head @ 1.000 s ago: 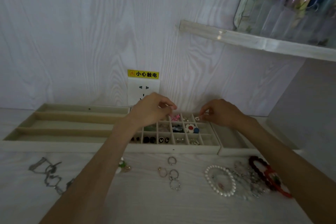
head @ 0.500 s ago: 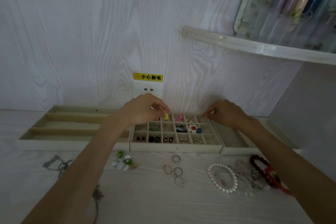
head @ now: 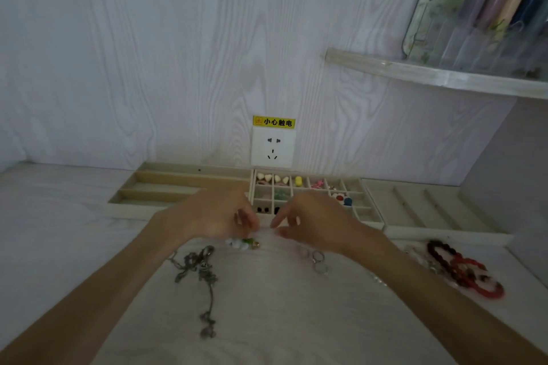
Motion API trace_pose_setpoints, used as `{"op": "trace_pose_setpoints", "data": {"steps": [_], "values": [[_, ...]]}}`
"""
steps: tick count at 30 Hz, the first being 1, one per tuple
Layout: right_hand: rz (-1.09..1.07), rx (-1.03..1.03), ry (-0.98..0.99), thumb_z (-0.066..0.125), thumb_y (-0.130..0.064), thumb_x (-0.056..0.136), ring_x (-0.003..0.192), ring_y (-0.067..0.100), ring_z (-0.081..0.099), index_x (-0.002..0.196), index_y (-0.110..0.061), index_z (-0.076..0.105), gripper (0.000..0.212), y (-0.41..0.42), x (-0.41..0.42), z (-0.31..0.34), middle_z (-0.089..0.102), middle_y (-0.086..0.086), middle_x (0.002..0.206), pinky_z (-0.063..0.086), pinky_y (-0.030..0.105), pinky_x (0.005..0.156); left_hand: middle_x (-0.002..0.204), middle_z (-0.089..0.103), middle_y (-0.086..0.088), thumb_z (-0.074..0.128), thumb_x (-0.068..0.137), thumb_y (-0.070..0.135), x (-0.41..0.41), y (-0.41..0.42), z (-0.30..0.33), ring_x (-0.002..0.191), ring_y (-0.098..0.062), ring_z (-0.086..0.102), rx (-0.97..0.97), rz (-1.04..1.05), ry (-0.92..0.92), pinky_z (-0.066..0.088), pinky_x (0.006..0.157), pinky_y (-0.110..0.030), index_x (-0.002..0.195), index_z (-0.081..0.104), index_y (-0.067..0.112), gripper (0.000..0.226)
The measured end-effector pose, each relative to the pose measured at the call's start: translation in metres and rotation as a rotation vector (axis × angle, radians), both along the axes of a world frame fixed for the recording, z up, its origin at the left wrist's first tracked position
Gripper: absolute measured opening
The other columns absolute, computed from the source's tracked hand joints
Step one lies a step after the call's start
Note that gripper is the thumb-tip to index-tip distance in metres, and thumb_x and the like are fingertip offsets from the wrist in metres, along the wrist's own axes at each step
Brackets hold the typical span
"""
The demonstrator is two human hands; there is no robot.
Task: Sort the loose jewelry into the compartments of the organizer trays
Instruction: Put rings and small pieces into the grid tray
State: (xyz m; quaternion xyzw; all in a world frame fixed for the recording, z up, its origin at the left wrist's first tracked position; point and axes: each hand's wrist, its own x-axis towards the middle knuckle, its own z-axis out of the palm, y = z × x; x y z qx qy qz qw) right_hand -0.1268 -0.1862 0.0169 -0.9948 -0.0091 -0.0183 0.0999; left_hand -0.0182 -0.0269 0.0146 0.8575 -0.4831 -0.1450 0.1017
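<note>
Your left hand [head: 216, 213] and right hand [head: 311, 221] hover at frame centre, fingers loosely curled, holding nothing visible, above the green-and-white beads [head: 241, 243] on the counter [head: 281, 305], placing both beside the gridded tray [head: 367, 218] for short transfers.

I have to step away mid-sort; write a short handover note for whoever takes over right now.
Left hand and right hand: loosely curled, nothing visibly held, low over the table in front of the grid tray.
Done: yellow bead, pink piece and other small pieces sit in grid compartments.
Left on the table: green-and-white beads, metal chain, rings, red bracelets. Long-slot tray holds nothing visible.
</note>
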Motion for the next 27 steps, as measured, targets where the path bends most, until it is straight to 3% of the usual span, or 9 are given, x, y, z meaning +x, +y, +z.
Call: {"op": "trace_pose_setpoints", "data": {"steps": [2,5,8,10,14,16,19,24,27], "values": [[0.004,0.006,-0.002,0.065,-0.035,0.084,0.091,0.013,0.061,0.106,-0.03,0.07,0.023,0.014,0.003,-0.012,0.069,-0.004,0.096,0.046,0.027,0.08,0.064,0.056,0.027,0.061,0.084,0.031,-0.006,0.006,-0.003,0.068,0.007,0.054,0.016,0.011,-0.062,0.046,0.065,-0.016,0.093,0.072,0.039,0.016],[-0.022,0.052,-0.04,0.063,-0.035,0.085,0.086,0.015,0.062,0.102,-0.032,0.071,0.02,0.026,0.007,-0.027,0.069,-0.004,0.092,0.046,0.025,0.071,0.078,0.057,0.02,0.061,0.083,0.032,-0.011,0.016,-0.006,0.075,0.006,0.048,0.009,0.014,-0.193,0.029,0.052,-0.007,0.1,0.07,0.041,0.02],[-0.079,0.089,-0.067,0.062,-0.036,0.085,0.073,0.009,0.057,0.096,-0.032,0.073,0.016,0.031,0.007,-0.034,0.07,-0.004,0.083,0.036,0.022,0.062,0.096,0.064,0.02,0.064,0.083,0.03,-0.01,0.025,-0.009,0.08,0.008,0.049,-0.047,0.043,-0.154,0.029,0.055,-0.005,0.106,0.068,0.039,0.025],[-0.093,0.14,-0.072,0.063,-0.034,0.085,0.067,0.005,0.052,0.091,-0.029,0.074,0.014,0.032,0.007,-0.036,0.066,-0.006,0.077,0.036,0.022,0.062,0.095,0.064,0.023,0.067,0.081,0.029,-0.011,0.029,-0.01,0.081,0.008,0.053,-0.103,0.073,-0.095,0.036,0.062,-0.008,0.106,0.067,0.04,0.027],[-0.25,0.765,-0.051,0.066,-0.027,0.084,0.054,-0.002,0.05,0.078,-0.025,0.073,0.01,0.025,0.002,-0.028,0.059,-0.016,0.057,0.039,0.014,0.056,0.087,0.066,0.027,0.071,0.078,0.022,-0.012,0.029,-0.011,0.076,0.01,0.062,-0.282,0.137,0.117,0.053,0.074,-0.023,0.097,0.066,0.045,0.03],[-0.35,1.031,0.036,0.065,-0.03,0.084,0.052,0.004,0.045,0.073,-0.022,0.068,0.014,0.018,-0.004,-0.021,0.055,-0.01,0.058,0.034,0.018,0.054,0.088,0.07,0.023,0.073,0.078,0.022,-0.014,0.024,-0.009,0.077,0.008,0.065,-0.406,0.153,0.211,0.055,0.079,-0.029,0.096,0.067,0.044,0.029],[-0.417,1.31,0.132,0.063,-0.028,0.087,0.05,0.007,0.037,0.079,-0.018,0.062,0.013,0.011,-0.012,-0.017,0.049,-0.006,0.059,0.025,0.025,0.053,0.081,0.072,0.019,0.073,0.08,0.025,-0.023,0.01,-0.004,0.072,0.004,0.068,-0.553,0.19,0.268,0.053,0.077,-0.018,0.098,0.072,0.032,0.019],[-0.465,1.515,0.113,0.06,-0.027,0.089,0.051,0.007,0.033,0.072,-0.019,0.058,0.018,-0.001,-0.021,-0.015,0.045,-0.006,0.058,0.024,0.024,0.055,0.079,0.073,0.012,0.074,0.079,0.015,-0.036,-0.014,0.005,0.067,-0.009,0.071,-0.645,0.206,0.483,0.053,0.064,-0.013,0.097,0.074,0.023,0.019],[-0.492,1.545,0.063,0.059,-0.028,0.09,0.051,0.007,0.035,0.075,-0.019,0.059,0.017,-0.014,-0.023,-0.015,0.045,-0.006,0.058,0.025,0.023,0.054,0.088,0.075,0.004,0.072,0.081,0.011,-0.043,-0.03,0.007,0.07,-0.014,0.072,-0.676,0.192,0.594,0.058,0.07,-0.02,0.1,0.073,0.021,0.022]]}}
